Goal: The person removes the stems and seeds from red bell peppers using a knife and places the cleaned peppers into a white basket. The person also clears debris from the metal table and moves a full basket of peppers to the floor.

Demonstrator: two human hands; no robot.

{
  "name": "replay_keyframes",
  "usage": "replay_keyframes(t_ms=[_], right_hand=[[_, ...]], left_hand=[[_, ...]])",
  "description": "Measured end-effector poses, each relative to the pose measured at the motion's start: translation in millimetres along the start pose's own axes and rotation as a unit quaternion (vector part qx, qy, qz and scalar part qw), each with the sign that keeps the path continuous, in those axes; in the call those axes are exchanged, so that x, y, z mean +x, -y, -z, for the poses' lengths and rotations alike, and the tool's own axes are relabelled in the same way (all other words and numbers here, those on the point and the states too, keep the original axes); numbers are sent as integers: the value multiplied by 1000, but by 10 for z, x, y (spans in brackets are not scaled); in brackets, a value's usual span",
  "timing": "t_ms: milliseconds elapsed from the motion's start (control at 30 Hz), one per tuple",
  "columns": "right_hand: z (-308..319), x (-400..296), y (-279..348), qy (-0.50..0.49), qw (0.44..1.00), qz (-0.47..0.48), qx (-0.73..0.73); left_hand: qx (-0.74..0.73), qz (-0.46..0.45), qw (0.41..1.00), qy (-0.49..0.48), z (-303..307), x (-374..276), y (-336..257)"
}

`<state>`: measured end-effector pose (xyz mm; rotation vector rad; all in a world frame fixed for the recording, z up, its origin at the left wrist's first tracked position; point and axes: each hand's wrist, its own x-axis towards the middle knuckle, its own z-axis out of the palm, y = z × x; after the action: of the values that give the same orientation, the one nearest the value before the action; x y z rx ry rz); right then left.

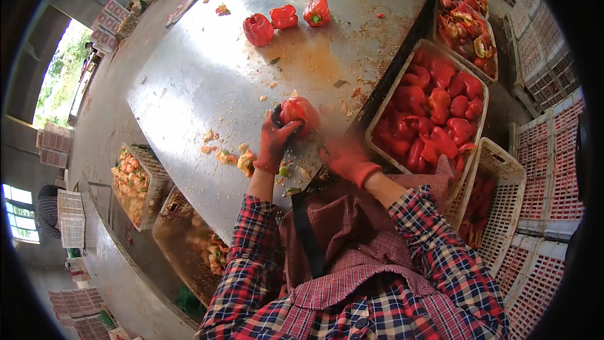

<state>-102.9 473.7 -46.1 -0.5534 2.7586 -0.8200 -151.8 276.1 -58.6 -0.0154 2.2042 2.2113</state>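
My left hand point(278, 139), in a red glove with dark fingertips, grips a red bell pepper point(302, 112) above the metal table point(184, 89). Close by on the right is my right hand point(348, 158), also in a red glove. Its fingers are blurred, and whether it holds anything cannot be told. Cut pepper cores point(246, 160) and scattered pale seeds lie on the metal left of my hands. Farther up the table rest three red bell peppers, one on the left point(258, 29), one in the middle point(283, 16) and one on the right point(316, 11).
A crate of red pepper pieces point(439, 99) stands at the table's right edge, with another filled crate point(465, 28) beyond. A partly filled crate point(502, 198) sits at lower right. Left of the table, a crate point(153, 184) holds pepper cores. Stacked crates point(549, 165) line the right.
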Motion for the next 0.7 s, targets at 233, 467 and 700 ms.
replay_keyframes(t_ms=[233, 467, 700], right_hand=[[271, -190, -231, -8, 985, 42, 167], [225, 211, -46, -183, 935, 63, 298], [221, 235, -298, -65, 794, 82, 599]], left_hand=[[-229, 12, 972, -40, 278, -157, -204], [122, -146, 979, 78, -278, -472, -745], [-217, -64, 972, 61, -165, -616, -709]])
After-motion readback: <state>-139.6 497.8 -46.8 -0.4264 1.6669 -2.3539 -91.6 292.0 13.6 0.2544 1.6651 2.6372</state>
